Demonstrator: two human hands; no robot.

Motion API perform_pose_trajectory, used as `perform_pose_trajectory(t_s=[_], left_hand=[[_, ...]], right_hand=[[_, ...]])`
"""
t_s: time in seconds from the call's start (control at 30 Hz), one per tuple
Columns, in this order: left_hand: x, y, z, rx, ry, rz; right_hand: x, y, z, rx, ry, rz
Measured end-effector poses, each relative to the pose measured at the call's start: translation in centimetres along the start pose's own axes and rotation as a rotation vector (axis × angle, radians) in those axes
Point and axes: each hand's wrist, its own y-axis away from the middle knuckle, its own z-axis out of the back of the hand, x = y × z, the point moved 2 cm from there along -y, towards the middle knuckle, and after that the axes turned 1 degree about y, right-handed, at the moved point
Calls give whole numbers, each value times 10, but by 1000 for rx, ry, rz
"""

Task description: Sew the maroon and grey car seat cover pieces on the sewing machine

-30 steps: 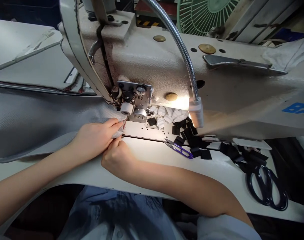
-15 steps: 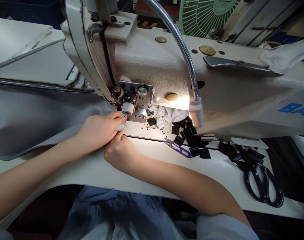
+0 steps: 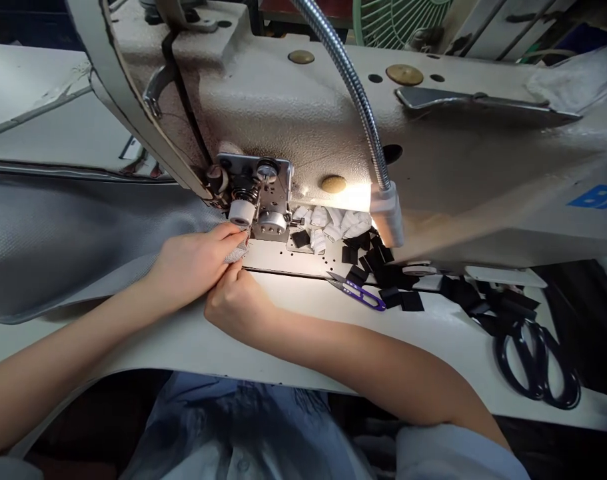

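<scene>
Right now both hands are drawn together at the near side of an off-white metal sewing machine [image 3: 303, 127], on a white worktop [image 3: 173, 347]. Take the hands as the clock's centre, with twelve pointing away from the person. The left hand [image 3: 193, 267] pinches the edge of a grey woven-mesh fabric panel [image 3: 83, 230], which stretches off towards nine and ten o'clock. The right hand [image 3: 240, 303] is curled just beside it, fingertips at the panel's corner; whether they grip it, I can't tell. A round white knob [image 3: 242, 212] sits just off at twelve. At two o'clock, a flexible-necked metal lamp [image 3: 386, 207] shines near small white fabric loops [image 3: 319, 216]. Purple metal thread snips [image 3: 363, 295] lie at three, near black fabric squares [image 3: 412, 301], with large black-handled scissors [image 3: 537, 390] well apart towards four.
</scene>
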Motion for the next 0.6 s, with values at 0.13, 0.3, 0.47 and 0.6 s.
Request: perform_pose_trajectory(t_s=[0.13,0.3,0.47,0.6], left_hand=[[-2,-1,1,43,-27,9],[1,-9,1,91,25,0],[4,-18,4,136,22,21],[7,-20,4,122,72,36]], right_hand=[[1,-1,2,13,-9,-23],[0,-2,2,7,-19,-26],[-5,-5,-5,-4,-9,-77],[-6,-6,-7,-19,-14,-89]])
